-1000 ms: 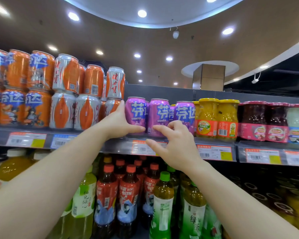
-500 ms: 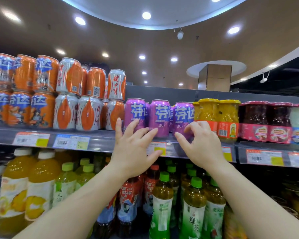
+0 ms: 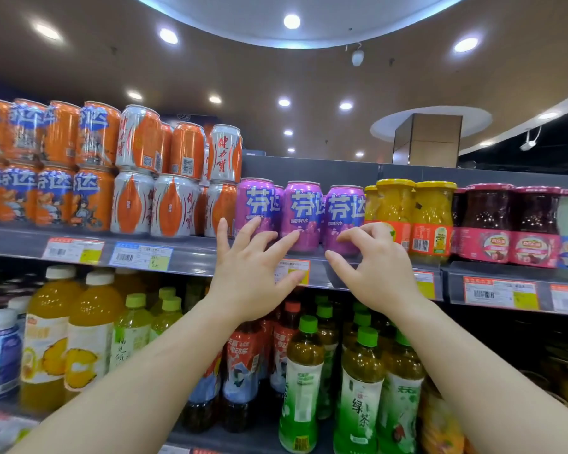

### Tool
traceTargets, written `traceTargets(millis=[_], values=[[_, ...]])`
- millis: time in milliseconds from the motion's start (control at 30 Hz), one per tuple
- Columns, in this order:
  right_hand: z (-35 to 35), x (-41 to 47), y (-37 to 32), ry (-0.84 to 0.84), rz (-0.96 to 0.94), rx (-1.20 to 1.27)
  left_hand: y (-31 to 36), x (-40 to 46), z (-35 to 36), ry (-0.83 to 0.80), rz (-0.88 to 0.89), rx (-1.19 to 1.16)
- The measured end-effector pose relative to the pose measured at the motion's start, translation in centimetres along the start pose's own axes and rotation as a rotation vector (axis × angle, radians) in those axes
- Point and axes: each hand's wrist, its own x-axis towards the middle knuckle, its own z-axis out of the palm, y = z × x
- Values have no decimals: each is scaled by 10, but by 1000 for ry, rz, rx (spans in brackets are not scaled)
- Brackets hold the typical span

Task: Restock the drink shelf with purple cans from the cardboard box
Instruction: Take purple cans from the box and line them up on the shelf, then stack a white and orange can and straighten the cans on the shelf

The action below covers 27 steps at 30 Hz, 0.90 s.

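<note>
Three purple cans stand in a front row on the upper shelf (image 3: 191, 257): a left can (image 3: 254, 201), a middle can (image 3: 302, 211) and a right can (image 3: 345, 211), with more purple cans partly hidden behind them. My left hand (image 3: 253, 276) is spread in front of the left and middle cans, fingertips at their lower parts. My right hand (image 3: 374, 270) hovers in front of the right can with fingers bent, holding nothing. The cardboard box is out of view.
Orange and silver cans (image 3: 164, 178) are stacked two high left of the purple cans. Yellow fruit jars (image 3: 413, 214) and dark red jars (image 3: 505, 224) stand to the right. Juice and tea bottles (image 3: 358, 388) fill the shelf below. Price tags (image 3: 138, 257) line the shelf edge.
Both hands have drawn back a little from the purple cans and sit lower in view. The right hand has left the right can. The cans stay in place.
</note>
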Motion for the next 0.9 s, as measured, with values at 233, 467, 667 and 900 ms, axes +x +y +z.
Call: traceTargets(millis=[233, 467, 667, 900], values=[[5, -7, 1, 55, -15, 10, 3, -8, -2, 12, -39, -38], [18, -49, -48, 190, -11, 209, -18, -65, -14, 141, -173, -174], [47, -79, -105, 146, 10, 297, -63, -127, -16, 61, -302, -193], [120, -138, -201, -21, 88, 306, -149, -217, -29, -70, -300, -164]])
